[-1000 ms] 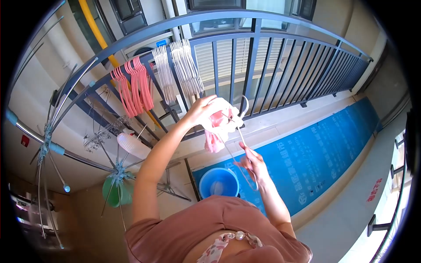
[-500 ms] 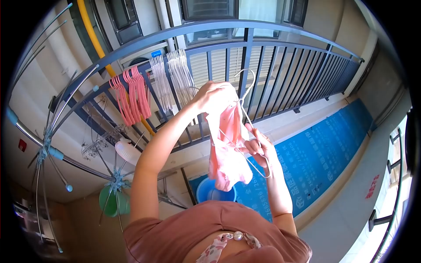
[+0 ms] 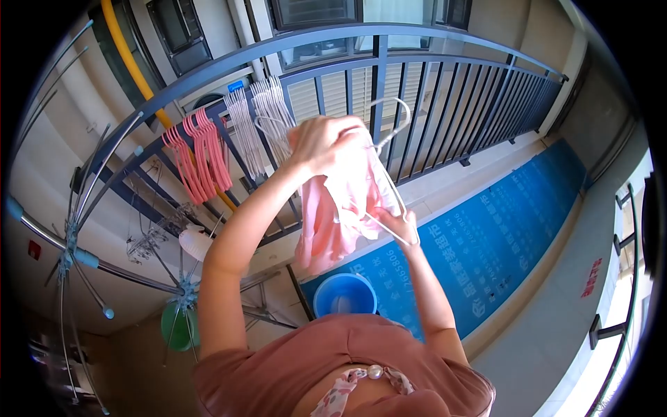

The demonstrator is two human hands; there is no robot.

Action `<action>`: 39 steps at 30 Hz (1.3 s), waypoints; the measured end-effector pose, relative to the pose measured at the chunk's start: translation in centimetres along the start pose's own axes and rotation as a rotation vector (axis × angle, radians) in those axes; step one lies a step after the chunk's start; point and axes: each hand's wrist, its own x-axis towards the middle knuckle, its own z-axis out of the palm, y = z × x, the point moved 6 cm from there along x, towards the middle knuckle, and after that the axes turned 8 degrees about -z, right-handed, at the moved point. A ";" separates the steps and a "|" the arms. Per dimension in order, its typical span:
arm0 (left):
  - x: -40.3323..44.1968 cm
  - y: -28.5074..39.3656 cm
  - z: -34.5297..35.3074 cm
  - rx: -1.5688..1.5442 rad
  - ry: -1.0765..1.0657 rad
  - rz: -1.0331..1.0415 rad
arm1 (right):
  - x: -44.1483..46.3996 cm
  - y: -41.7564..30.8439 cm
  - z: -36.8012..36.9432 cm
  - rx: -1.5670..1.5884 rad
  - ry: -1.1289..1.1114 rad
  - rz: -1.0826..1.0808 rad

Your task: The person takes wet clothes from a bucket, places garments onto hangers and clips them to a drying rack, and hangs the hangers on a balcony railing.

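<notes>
In the middle of the head view, my left hand (image 3: 326, 144) is closed on the upper part of a pink garment (image 3: 330, 222), which hangs down below it. A white hanger (image 3: 392, 177) runs along the garment's right side, its hook pointing up. Lower down on the right, my right hand (image 3: 397, 226) grips the hanger's lower end beside the cloth. Part of the hanger is hidden by the garment.
Pink hangers (image 3: 208, 156) and white hangers (image 3: 272, 115) hang on the dark railing (image 3: 379, 76). A blue basin (image 3: 345, 295) stands on the floor by blue sheeting (image 3: 479, 243). At left are a metal rack (image 3: 125, 270) and a green bucket (image 3: 179, 326).
The bunched pink garment has been let down and spread out, and my left hand has moved up and left with it. The hanger now lies against the cloth's right side.
</notes>
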 end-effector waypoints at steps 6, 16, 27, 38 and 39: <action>-2.0 -3.4 -3.3 0.319 0.476 0.192 | 1.9 -5.7 -4.5 -0.378 -0.241 -0.178; -0.3 -2.6 -3.3 0.291 0.656 -0.052 | 5.9 -18.0 -5.4 -0.048 -0.402 -0.111; -0.7 -2.7 -2.0 -0.431 0.531 -0.217 | 5.8 -20.6 -4.8 -0.368 -0.011 -0.561; -1.4 -2.8 0.7 -0.414 0.603 -0.348 | 4.2 -23.4 -3.8 -0.296 -0.068 -0.581; -1.7 -3.1 0.1 -0.533 0.543 -0.450 | 3.2 -24.1 -4.1 -0.607 -0.063 -0.807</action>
